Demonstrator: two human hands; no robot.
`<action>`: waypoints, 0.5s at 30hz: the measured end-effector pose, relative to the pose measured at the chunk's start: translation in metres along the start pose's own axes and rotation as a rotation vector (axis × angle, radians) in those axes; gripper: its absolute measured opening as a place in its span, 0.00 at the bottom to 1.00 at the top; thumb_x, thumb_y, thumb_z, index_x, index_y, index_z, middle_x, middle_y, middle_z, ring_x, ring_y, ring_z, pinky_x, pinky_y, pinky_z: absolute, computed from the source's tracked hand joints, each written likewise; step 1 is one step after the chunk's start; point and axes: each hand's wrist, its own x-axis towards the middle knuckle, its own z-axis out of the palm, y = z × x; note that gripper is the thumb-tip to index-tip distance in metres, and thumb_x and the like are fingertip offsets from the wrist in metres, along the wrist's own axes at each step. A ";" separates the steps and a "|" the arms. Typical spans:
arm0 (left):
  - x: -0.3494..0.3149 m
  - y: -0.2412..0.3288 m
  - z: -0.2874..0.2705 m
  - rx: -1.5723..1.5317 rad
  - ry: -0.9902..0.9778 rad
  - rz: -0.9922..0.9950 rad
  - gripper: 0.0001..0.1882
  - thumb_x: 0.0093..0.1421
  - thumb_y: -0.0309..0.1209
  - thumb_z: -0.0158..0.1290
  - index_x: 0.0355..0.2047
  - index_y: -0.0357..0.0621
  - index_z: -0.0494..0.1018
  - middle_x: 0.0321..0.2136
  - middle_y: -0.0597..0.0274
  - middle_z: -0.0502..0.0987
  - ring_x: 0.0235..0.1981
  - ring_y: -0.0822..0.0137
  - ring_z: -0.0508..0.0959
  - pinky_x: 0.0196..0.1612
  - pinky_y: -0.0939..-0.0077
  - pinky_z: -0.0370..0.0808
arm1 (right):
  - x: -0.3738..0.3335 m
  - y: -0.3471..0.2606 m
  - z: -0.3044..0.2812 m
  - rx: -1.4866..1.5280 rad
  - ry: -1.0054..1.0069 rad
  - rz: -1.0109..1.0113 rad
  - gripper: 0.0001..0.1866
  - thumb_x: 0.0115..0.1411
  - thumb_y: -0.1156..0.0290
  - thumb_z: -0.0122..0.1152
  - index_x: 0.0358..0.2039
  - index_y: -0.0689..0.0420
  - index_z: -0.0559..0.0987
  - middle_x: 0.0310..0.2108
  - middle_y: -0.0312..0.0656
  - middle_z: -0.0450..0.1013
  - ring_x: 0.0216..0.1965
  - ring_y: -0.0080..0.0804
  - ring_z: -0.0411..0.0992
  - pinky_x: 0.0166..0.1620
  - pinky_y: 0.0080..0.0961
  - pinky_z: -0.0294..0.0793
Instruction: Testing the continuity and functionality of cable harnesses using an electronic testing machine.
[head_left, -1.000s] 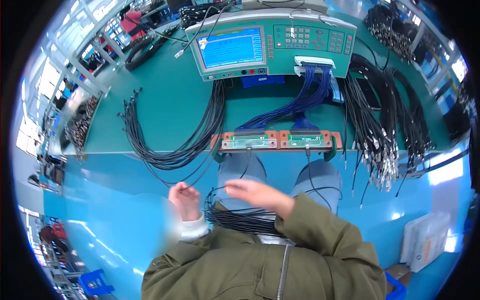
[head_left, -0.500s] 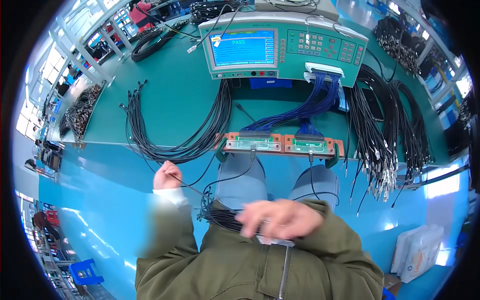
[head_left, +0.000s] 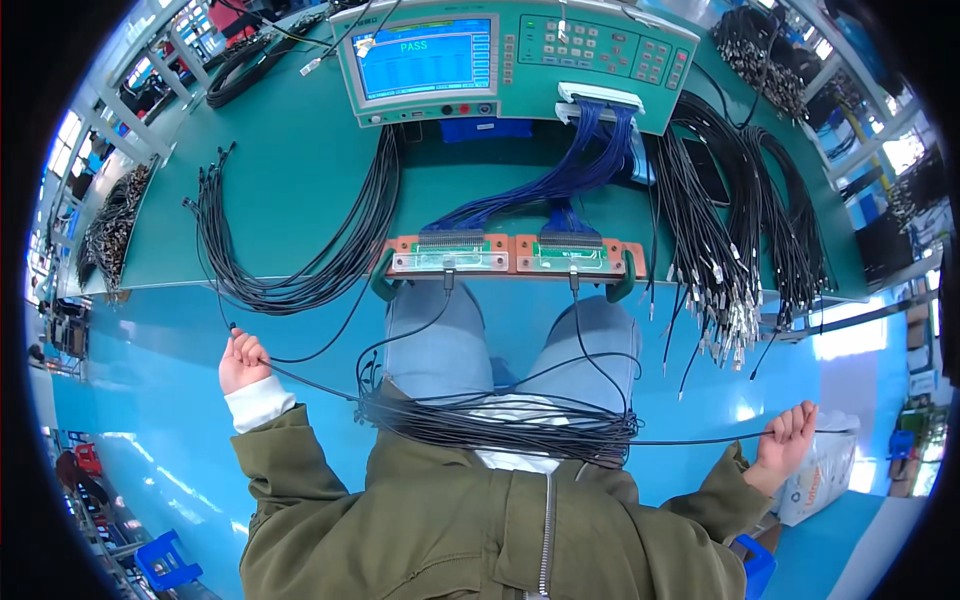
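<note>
A bundle of thin black cables (head_left: 500, 424) lies across my lap. Out to the left, my left hand (head_left: 243, 362) is closed around a black cable, with a dark tip poking out above the fingers. Far to the right, my right hand (head_left: 788, 445) pinches another stretch of black cable running taut from the bundle. Whether both hands hold the same cable is hidden in the bundle. Before my knees sits an orange test fixture (head_left: 512, 262) with two green boards; a left cable plug (head_left: 449, 278) and a right cable plug (head_left: 574, 280) sit in its front.
A green-and-white tester (head_left: 520, 70) with a lit screen stands on the green table (head_left: 290, 130), joined by blue wires (head_left: 560, 185) to the fixture. A loop of black cables (head_left: 290, 290) hangs over the edge at left, a thick bunch (head_left: 715, 250) at right. A white bag (head_left: 825, 470) stands lower right.
My right hand has swung from over my lap far out to the right, drawing a cable taut. My left hand has moved further left. The view has shifted slightly.
</note>
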 end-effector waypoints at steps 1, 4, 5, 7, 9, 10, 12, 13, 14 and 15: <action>0.001 0.002 -0.005 0.008 -0.116 -0.084 0.10 0.64 0.32 0.34 0.31 0.42 0.64 0.13 0.72 0.57 0.14 0.78 0.52 0.16 0.82 0.49 | -0.001 -0.004 -0.008 0.000 0.036 0.010 0.10 0.65 0.66 0.36 0.30 0.56 0.64 0.14 0.30 0.51 0.13 0.19 0.45 0.15 0.17 0.49; 0.005 0.001 0.000 0.026 -0.074 -0.074 0.11 0.65 0.31 0.34 0.31 0.42 0.64 0.14 0.72 0.58 0.13 0.78 0.52 0.16 0.83 0.49 | -0.006 -0.006 -0.007 -0.066 0.056 -0.007 0.10 0.65 0.66 0.37 0.30 0.56 0.65 0.15 0.30 0.51 0.13 0.18 0.45 0.15 0.16 0.49; 0.006 0.001 0.002 0.034 -0.054 -0.066 0.11 0.65 0.31 0.33 0.31 0.42 0.64 0.14 0.72 0.58 0.13 0.78 0.52 0.16 0.83 0.49 | -0.007 -0.006 -0.006 -0.098 0.065 -0.013 0.10 0.65 0.66 0.37 0.30 0.56 0.65 0.15 0.29 0.51 0.13 0.18 0.45 0.15 0.16 0.49; 0.005 0.004 0.007 0.040 -0.060 -0.033 0.11 0.65 0.31 0.32 0.31 0.41 0.64 0.14 0.71 0.58 0.13 0.78 0.51 0.16 0.82 0.49 | -0.011 -0.010 -0.009 -0.155 0.084 -0.032 0.10 0.65 0.65 0.37 0.30 0.55 0.65 0.15 0.29 0.51 0.13 0.17 0.45 0.15 0.15 0.48; 0.002 0.015 0.011 0.034 -0.082 -0.012 0.11 0.65 0.31 0.32 0.32 0.41 0.63 0.14 0.71 0.57 0.13 0.78 0.51 0.16 0.82 0.49 | -0.015 -0.013 -0.008 -0.217 0.106 -0.050 0.10 0.65 0.65 0.37 0.31 0.55 0.66 0.15 0.29 0.51 0.13 0.17 0.45 0.15 0.15 0.48; -0.001 0.022 0.011 0.021 -0.067 0.047 0.11 0.65 0.32 0.32 0.32 0.41 0.64 0.13 0.72 0.57 0.12 0.78 0.50 0.15 0.83 0.49 | -0.016 -0.014 -0.002 -0.255 0.116 -0.057 0.10 0.65 0.65 0.37 0.31 0.55 0.66 0.15 0.29 0.52 0.13 0.16 0.46 0.15 0.15 0.48; -0.009 0.040 0.009 0.109 -0.040 0.195 0.11 0.65 0.33 0.34 0.32 0.42 0.65 0.12 0.72 0.56 0.11 0.79 0.49 0.14 0.84 0.47 | -0.017 -0.014 0.004 -0.318 0.135 -0.071 0.11 0.65 0.65 0.38 0.31 0.55 0.67 0.15 0.28 0.52 0.13 0.16 0.46 0.15 0.14 0.48; -0.013 0.048 0.009 0.211 -0.028 0.284 0.11 0.65 0.35 0.35 0.33 0.43 0.65 0.11 0.73 0.55 0.11 0.79 0.49 0.13 0.84 0.47 | -0.017 -0.013 0.005 -0.345 0.145 -0.077 0.11 0.65 0.65 0.38 0.31 0.55 0.67 0.15 0.28 0.52 0.13 0.15 0.46 0.15 0.14 0.48; -0.018 0.038 0.025 0.217 -0.031 0.279 0.11 0.65 0.35 0.35 0.33 0.43 0.65 0.11 0.73 0.55 0.11 0.79 0.49 0.13 0.84 0.47 | -0.018 -0.010 0.006 -0.372 0.158 -0.086 0.11 0.65 0.65 0.38 0.31 0.55 0.67 0.15 0.28 0.52 0.14 0.15 0.46 0.15 0.13 0.48; -0.030 0.015 0.051 0.508 0.131 0.468 0.11 0.64 0.36 0.36 0.34 0.44 0.66 0.11 0.74 0.54 0.11 0.80 0.49 0.13 0.85 0.46 | -0.018 -0.007 0.006 -0.399 0.170 -0.096 0.11 0.65 0.65 0.38 0.31 0.55 0.68 0.15 0.28 0.52 0.14 0.15 0.46 0.15 0.13 0.47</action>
